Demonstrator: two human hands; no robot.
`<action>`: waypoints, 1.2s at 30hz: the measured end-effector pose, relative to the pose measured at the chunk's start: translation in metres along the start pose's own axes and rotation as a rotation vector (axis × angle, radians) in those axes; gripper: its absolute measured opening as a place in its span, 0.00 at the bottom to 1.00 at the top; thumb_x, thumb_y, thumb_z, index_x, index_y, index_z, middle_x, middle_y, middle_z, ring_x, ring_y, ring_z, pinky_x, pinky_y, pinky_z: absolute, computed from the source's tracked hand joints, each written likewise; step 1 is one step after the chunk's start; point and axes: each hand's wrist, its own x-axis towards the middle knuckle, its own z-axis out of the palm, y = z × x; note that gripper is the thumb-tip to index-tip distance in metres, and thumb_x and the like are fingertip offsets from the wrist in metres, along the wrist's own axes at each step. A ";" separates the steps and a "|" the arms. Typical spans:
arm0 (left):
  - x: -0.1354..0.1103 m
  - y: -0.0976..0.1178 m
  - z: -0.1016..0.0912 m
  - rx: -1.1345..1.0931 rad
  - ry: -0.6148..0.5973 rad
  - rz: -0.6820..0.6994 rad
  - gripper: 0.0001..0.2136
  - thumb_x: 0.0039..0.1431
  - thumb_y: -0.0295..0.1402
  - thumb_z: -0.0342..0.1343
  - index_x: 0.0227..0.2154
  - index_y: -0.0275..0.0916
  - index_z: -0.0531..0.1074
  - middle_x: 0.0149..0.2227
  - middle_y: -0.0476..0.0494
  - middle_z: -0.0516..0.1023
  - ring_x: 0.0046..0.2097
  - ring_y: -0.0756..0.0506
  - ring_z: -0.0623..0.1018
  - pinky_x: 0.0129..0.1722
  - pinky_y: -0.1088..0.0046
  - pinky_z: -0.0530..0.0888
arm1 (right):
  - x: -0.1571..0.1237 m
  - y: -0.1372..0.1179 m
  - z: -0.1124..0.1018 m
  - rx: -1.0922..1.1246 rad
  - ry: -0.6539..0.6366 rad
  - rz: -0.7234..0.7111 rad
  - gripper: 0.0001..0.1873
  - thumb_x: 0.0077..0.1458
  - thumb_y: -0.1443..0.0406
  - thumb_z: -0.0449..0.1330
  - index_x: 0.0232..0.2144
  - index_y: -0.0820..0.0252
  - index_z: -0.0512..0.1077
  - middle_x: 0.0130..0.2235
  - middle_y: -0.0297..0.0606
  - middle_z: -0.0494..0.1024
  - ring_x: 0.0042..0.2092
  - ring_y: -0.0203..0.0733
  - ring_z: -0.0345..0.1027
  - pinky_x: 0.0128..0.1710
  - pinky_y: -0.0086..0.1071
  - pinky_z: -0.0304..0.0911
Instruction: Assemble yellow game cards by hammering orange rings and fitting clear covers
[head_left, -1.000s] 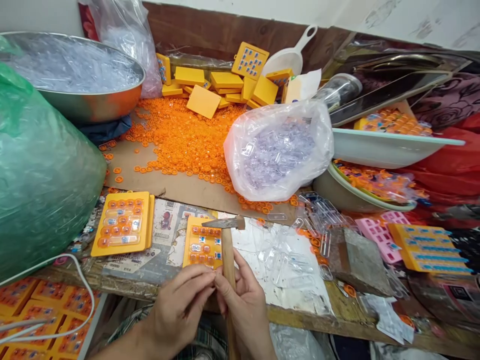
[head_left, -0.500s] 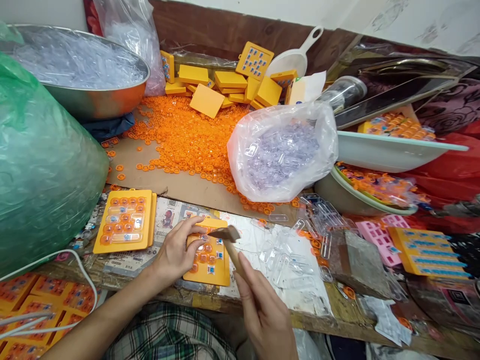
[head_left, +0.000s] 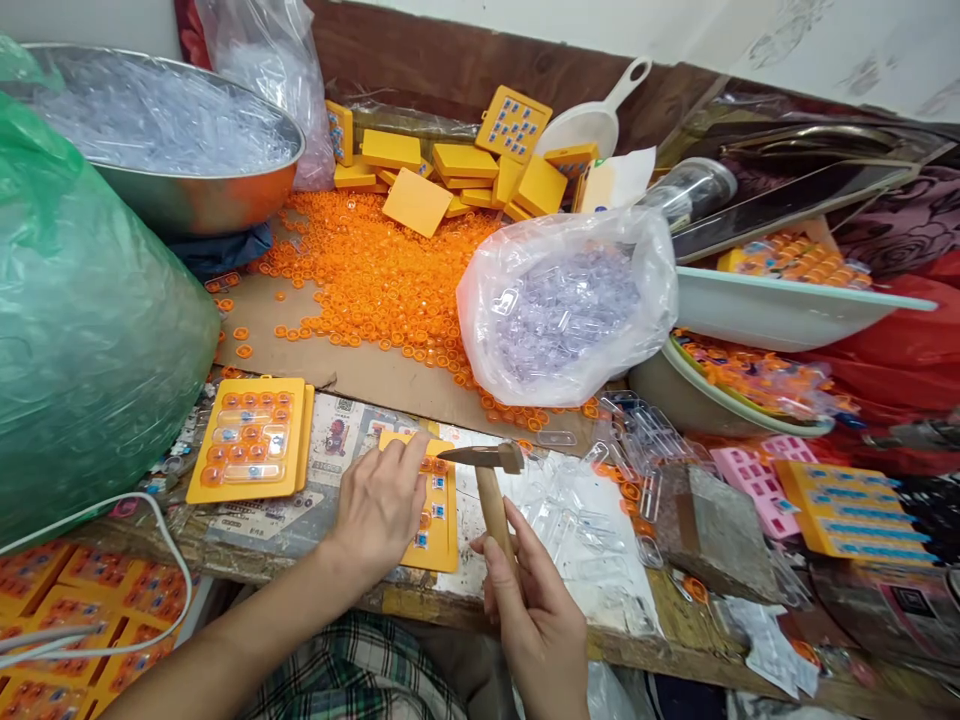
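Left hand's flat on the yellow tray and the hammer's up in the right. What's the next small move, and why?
Probably a light tap with the hammer down onto the tray. The right hand holds its handle with the head raised just beside the tray's right edge, while the left hand presses the tray flat on the bench. Keep the left fingers clear of the strike.

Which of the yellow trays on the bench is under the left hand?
The yellow tray near the bench edge, beside the hammer; the left hand presses it. The other tray lies untouched farther left.
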 end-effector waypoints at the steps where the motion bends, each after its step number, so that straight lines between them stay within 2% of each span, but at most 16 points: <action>1: 0.000 0.002 0.001 -0.004 0.014 -0.015 0.18 0.57 0.25 0.50 0.51 0.38 0.65 0.37 0.41 0.78 0.40 0.40 0.78 0.42 0.61 0.74 | 0.000 0.000 -0.001 0.013 0.003 0.032 0.26 0.51 0.56 0.63 0.52 0.56 0.71 0.37 0.39 0.80 0.20 0.30 0.59 0.20 0.28 0.63; 4: 0.001 -0.002 0.002 -0.168 0.073 -0.112 0.17 0.54 0.24 0.50 0.48 0.39 0.68 0.34 0.45 0.77 0.35 0.44 0.77 0.39 0.67 0.74 | 0.003 0.001 -0.006 0.070 0.047 0.098 0.29 0.49 0.54 0.64 0.53 0.58 0.70 0.30 0.35 0.78 0.19 0.29 0.55 0.18 0.27 0.57; 6: 0.002 -0.008 0.002 -0.291 0.082 -0.172 0.16 0.53 0.23 0.50 0.45 0.40 0.68 0.33 0.48 0.76 0.33 0.48 0.77 0.37 0.71 0.74 | 0.007 0.002 -0.009 0.120 0.072 0.140 0.33 0.48 0.53 0.65 0.54 0.59 0.68 0.28 0.34 0.77 0.19 0.28 0.55 0.18 0.26 0.55; 10: 0.005 -0.014 -0.004 -0.392 0.041 -0.188 0.17 0.52 0.23 0.51 0.46 0.39 0.68 0.35 0.48 0.76 0.30 0.50 0.76 0.36 0.72 0.75 | 0.015 0.004 -0.016 0.183 0.055 0.191 0.39 0.47 0.52 0.66 0.58 0.59 0.63 0.26 0.31 0.75 0.18 0.28 0.55 0.17 0.25 0.52; 15: 0.026 -0.004 -0.012 -0.504 0.121 -0.219 0.13 0.53 0.25 0.53 0.43 0.38 0.71 0.34 0.47 0.77 0.33 0.50 0.77 0.38 0.72 0.75 | 0.015 0.004 -0.019 0.195 0.063 0.207 0.38 0.48 0.53 0.66 0.58 0.57 0.62 0.28 0.31 0.75 0.19 0.28 0.55 0.19 0.24 0.53; 17: 0.042 0.005 -0.004 -0.577 0.047 -0.209 0.12 0.53 0.24 0.52 0.41 0.36 0.71 0.33 0.46 0.77 0.33 0.50 0.77 0.36 0.73 0.76 | 0.014 0.005 -0.019 0.231 0.089 0.215 0.38 0.48 0.54 0.66 0.58 0.56 0.62 0.30 0.31 0.75 0.19 0.27 0.54 0.18 0.24 0.52; 20: 0.066 0.021 0.019 -0.634 -0.093 -0.153 0.10 0.51 0.21 0.52 0.37 0.34 0.72 0.28 0.47 0.76 0.30 0.50 0.76 0.33 0.75 0.75 | 0.013 0.006 -0.019 0.287 0.134 0.206 0.40 0.47 0.55 0.67 0.60 0.56 0.59 0.29 0.29 0.74 0.19 0.27 0.54 0.19 0.23 0.52; 23: 0.083 0.039 0.041 -0.637 -0.182 -0.079 0.07 0.51 0.21 0.54 0.33 0.33 0.73 0.26 0.49 0.76 0.29 0.50 0.76 0.31 0.76 0.74 | 0.014 0.007 -0.020 0.298 0.163 0.202 0.41 0.46 0.55 0.67 0.60 0.57 0.58 0.26 0.27 0.72 0.19 0.28 0.54 0.19 0.24 0.52; 27: 0.096 0.055 0.046 -0.647 -0.275 0.010 0.05 0.60 0.29 0.54 0.34 0.32 0.74 0.31 0.48 0.77 0.34 0.48 0.78 0.35 0.72 0.76 | 0.015 0.011 -0.025 0.329 0.215 0.184 0.41 0.46 0.56 0.67 0.60 0.54 0.58 0.27 0.25 0.71 0.20 0.27 0.54 0.20 0.23 0.54; 30: 0.100 0.048 0.033 -0.614 -0.281 0.047 0.07 0.61 0.31 0.54 0.35 0.33 0.75 0.35 0.46 0.79 0.38 0.47 0.79 0.39 0.70 0.76 | 0.014 0.015 -0.032 0.322 0.241 0.171 0.40 0.47 0.57 0.67 0.60 0.52 0.58 0.25 0.24 0.68 0.20 0.27 0.54 0.20 0.23 0.54; 33: 0.096 0.025 0.018 -0.542 -0.230 0.038 0.08 0.58 0.28 0.53 0.37 0.34 0.77 0.37 0.43 0.81 0.39 0.45 0.79 0.40 0.71 0.74 | 0.012 0.017 -0.037 0.237 0.205 0.174 0.39 0.48 0.56 0.66 0.60 0.55 0.59 0.21 0.23 0.64 0.20 0.29 0.55 0.20 0.24 0.53; 36: 0.083 -0.002 0.004 -0.462 -0.153 -0.008 0.11 0.57 0.28 0.52 0.40 0.35 0.76 0.40 0.40 0.80 0.39 0.44 0.79 0.41 0.69 0.74 | 0.013 0.017 -0.036 0.131 0.119 0.170 0.38 0.47 0.53 0.65 0.59 0.57 0.62 0.23 0.25 0.66 0.20 0.31 0.56 0.20 0.26 0.54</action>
